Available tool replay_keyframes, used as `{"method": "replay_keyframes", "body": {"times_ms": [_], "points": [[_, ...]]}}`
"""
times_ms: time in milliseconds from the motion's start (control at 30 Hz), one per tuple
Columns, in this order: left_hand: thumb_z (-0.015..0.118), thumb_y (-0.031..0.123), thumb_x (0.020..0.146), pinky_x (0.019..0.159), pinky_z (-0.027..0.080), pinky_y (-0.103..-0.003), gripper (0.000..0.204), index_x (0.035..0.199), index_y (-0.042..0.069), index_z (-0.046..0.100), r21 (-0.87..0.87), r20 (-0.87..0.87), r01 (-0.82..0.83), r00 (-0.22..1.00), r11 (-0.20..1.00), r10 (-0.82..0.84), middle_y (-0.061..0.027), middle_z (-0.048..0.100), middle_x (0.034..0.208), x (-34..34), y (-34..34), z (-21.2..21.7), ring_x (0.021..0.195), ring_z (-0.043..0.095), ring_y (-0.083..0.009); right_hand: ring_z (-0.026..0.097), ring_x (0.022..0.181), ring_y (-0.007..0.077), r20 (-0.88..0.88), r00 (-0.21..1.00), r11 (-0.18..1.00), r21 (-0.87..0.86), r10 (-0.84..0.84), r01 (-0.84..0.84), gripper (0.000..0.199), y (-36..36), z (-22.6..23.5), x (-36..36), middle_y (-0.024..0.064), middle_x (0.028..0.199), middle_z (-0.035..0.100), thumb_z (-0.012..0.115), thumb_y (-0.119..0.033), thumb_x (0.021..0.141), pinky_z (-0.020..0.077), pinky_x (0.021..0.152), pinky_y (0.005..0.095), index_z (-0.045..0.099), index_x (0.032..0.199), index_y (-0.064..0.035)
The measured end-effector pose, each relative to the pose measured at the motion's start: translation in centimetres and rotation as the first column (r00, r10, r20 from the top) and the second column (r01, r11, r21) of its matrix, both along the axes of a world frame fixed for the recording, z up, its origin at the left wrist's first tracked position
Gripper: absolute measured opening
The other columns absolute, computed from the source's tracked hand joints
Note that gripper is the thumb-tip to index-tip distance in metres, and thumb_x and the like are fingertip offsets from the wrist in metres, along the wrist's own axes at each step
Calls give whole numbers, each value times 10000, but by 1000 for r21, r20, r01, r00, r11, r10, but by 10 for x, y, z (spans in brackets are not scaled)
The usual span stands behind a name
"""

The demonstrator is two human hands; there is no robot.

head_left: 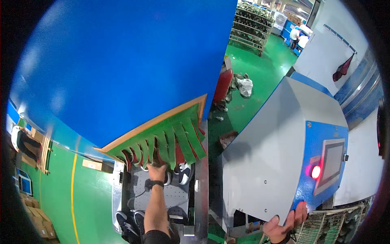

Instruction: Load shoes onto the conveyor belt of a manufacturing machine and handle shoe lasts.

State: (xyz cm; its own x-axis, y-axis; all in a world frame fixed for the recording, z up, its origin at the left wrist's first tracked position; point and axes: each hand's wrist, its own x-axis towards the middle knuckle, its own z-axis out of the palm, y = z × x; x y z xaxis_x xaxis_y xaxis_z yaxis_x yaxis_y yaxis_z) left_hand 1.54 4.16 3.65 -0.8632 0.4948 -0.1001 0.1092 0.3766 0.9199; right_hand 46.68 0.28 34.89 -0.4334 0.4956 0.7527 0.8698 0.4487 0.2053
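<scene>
My left hand reaches up to the hanging green and red curtain strips of a big blue machine. Its fingers go in among the strips, so what they hold, if anything, is hidden. A black and white shoe stands beside it, partly under the strips, on a grey perforated plate. Nearer me, dark sneakers with white trim sit by my left forearm. My right hand has its fingers apart at the lower edge of a blue control panel.
A lit red button glows beside the panel's screen. The grey cabinet stands on the right. A loaded rack and distant people are at the back. Cardboard boxes lie at the far left, past a yellow floor line.
</scene>
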Motion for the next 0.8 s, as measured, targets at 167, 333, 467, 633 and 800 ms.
{"method": "replay_keyframes", "body": {"times_ms": [167, 333, 467, 633, 800], "points": [[690, 268, 880, 760, 502, -328, 300, 1077, 42, 669, 229, 782, -19, 599, 973, -173, -15, 682, 936, 8, -102, 45, 815, 644, -179, 456, 1312, 422, -40, 998, 999, -21, 41, -42, 505, -1, 1, 0, 261, 1394, 490, 488, -291, 950, 279, 1105, 565, 441, 1373, -19], [669, 45, 739, 665, 483, -263, 552, 1273, 42, 531, 407, 676, -60, 691, 912, -256, -5, 608, 892, 141, -191, 173, 737, 582, -118, 443, 1321, 408, -167, 984, 979, -181, 67, -98, 511, -11, 19, -2, 235, 1397, 493, 610, -282, 906, 252, 1128, 562, 487, 1314, 0], [702, 64, 728, 954, 506, -367, 841, 1491, 70, 348, 561, 647, 38, 604, 827, -466, -102, 521, 1389, 236, -241, 235, 1166, 574, -236, 362, 1391, 377, -560, 769, 649, -468, 307, -600, 816, -81, 16, 7, 227, 1436, 447, 742, -403, 824, 217, 1155, 532, 386, 1431, 7], [771, -18, 764, 1145, 331, -386, 1078, 1596, 98, 97, 726, 519, 280, 375, 628, -768, -84, 356, 1533, 317, -259, 301, 1376, 384, -196, 530, 1260, 246, -918, 117, -61, -102, -378, -993, 892, -119, -20, 38, 82, 1412, 524, 862, 28, 691, 435, 1076, 411, 421, 1465, -25], [881, 113, 742, 1064, 426, -345, 815, 1420, 4, 441, 500, 453, 690, 305, 523, -837, -89, 585, 1331, 344, -247, 312, 1219, 544, -180, 586, 1168, 199, -656, 308, -324, -102, -689, -941, 853, -85, -15, 121, 75, 1344, 586, 780, 48, 670, 500, 974, 362, 459, 1456, -32]]}}
